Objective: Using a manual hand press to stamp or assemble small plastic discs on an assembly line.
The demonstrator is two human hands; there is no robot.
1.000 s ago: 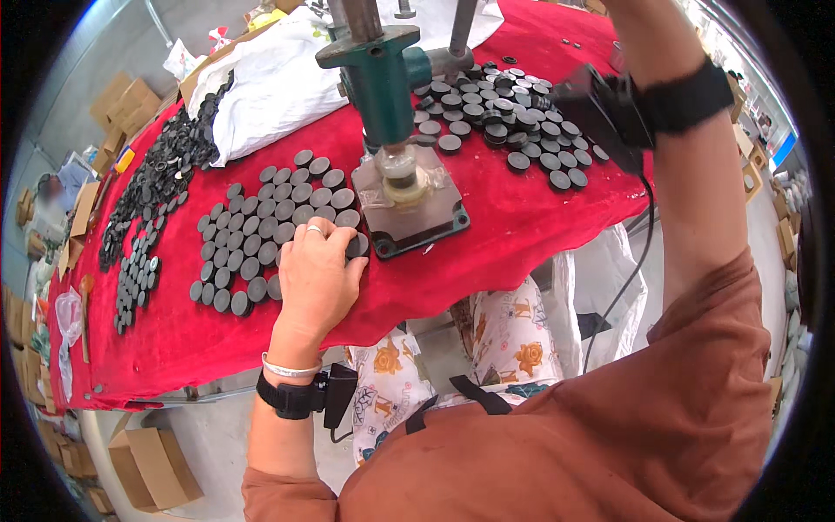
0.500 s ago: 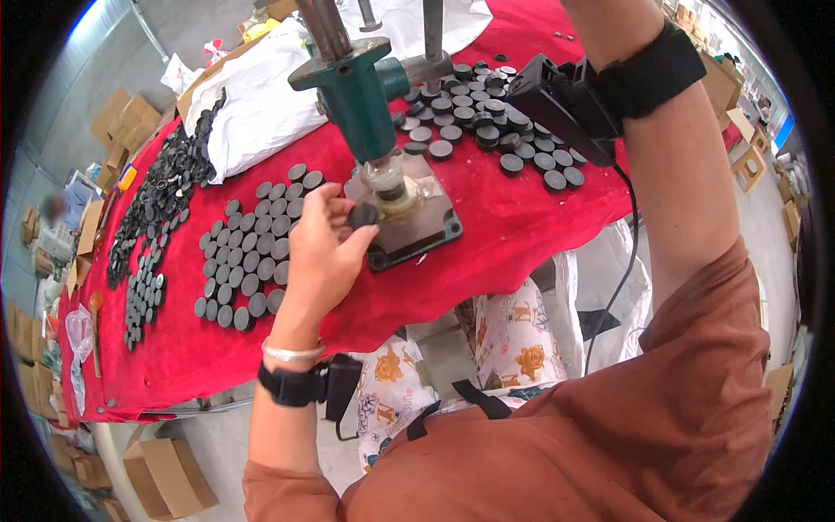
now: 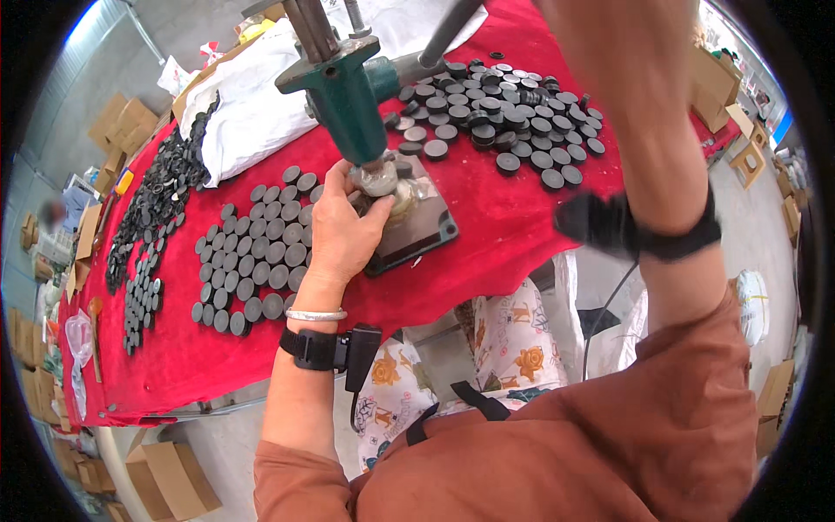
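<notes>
Left hand (image 3: 344, 230): curled part-closed around a dark disc (image 3: 358, 201), mostly hidden, beside the yellowish holder (image 3: 405, 205) on the press base (image 3: 432, 230).
Right hand: out of view; grip impossible to tell.
Cardboard box (image 3: 174, 477): open-topped, contents indiscernible.

Vivid red tabletop (image 3: 156, 374) here, dark-grey discs (image 3: 259, 247), green press (image 3: 352, 104).
Rust-brown shirt (image 3: 557, 461), white trousers (image 3: 500, 335) printed with orange roses, silver bangle (image 3: 317, 315), black strap (image 3: 315, 350).

Left hand (image 3: 344, 230) at green press (image 3: 348, 109); discs (image 3: 257, 228) on cloth (image 3: 500, 213).
</notes>
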